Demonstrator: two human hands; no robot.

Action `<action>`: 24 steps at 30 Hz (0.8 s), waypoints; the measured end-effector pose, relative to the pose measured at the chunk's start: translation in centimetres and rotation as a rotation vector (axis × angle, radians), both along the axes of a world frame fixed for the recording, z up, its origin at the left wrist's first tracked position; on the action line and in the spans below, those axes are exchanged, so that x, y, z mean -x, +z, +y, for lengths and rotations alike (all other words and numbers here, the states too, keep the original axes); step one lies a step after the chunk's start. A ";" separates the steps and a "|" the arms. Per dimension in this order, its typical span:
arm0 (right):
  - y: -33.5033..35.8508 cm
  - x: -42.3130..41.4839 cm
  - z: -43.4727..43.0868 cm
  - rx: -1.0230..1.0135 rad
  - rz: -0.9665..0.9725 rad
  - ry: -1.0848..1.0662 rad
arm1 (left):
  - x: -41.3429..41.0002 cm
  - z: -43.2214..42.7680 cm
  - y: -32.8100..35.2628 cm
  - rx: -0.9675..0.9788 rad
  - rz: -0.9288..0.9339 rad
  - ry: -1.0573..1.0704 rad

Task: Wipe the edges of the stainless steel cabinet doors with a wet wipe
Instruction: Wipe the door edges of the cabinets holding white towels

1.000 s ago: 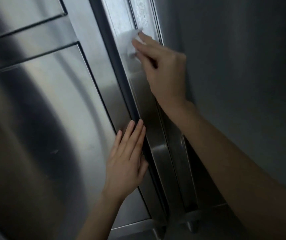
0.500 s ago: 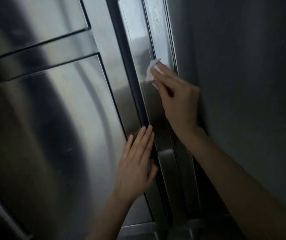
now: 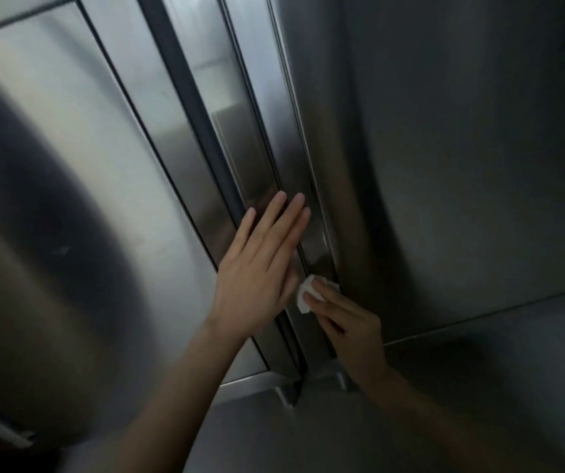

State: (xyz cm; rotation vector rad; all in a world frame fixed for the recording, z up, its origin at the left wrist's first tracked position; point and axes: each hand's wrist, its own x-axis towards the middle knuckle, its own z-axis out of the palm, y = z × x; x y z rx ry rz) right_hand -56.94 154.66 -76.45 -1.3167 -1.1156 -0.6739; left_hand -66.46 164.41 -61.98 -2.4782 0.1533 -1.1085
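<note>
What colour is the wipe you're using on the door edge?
White; the wipe shows best in the head view, under the right hand.

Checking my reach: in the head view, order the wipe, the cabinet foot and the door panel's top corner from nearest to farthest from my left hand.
1. wipe, just right of the left hand.
2. cabinet foot, below it.
3. panel corner, far upper left.

No writing, label, brand or number can be read anywhere. The steel cabinet door (image 3: pixel 79 158) at nine o'clock is bare brushed metal, and the wet wipe (image 3: pixel 303 295) at six o'clock is plain white.
</note>
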 end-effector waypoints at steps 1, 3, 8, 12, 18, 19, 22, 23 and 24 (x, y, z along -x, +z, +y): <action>-1.3 0.3 -0.1 0.004 0.048 0.022 | -0.3 0.0 -0.4 -0.016 0.002 -0.007; -3.6 0.9 -0.2 0.020 0.119 0.043 | -0.7 0.2 -0.9 -0.017 -0.018 -0.005; -6.7 1.1 -1.5 0.125 0.141 0.039 | -0.8 0.7 -2.2 0.024 -0.052 0.013; -9.9 -0.1 -3.1 0.365 0.004 -0.031 | -0.5 1.3 -2.6 -0.009 -0.044 0.001; -6.8 -2.2 -5.0 0.626 -0.526 -0.111 | -0.4 1.2 -2.8 -0.035 -0.036 0.029; -6.1 -2.6 -5.4 0.639 -0.570 -0.113 | -0.3 1.2 -2.8 -0.039 -0.034 0.036; -4.5 -2.5 -6.6 0.599 -0.606 -0.105 | -0.2 0.9 -2.7 -0.026 -0.013 0.047; -3.6 -2.1 -6.8 0.574 -0.585 -0.076 | -0.1 0.9 -2.7 -0.019 -0.001 0.047; -2.8 -1.8 -6.7 0.527 -0.561 -0.032 | -0.1 0.9 -2.6 -0.016 0.010 0.047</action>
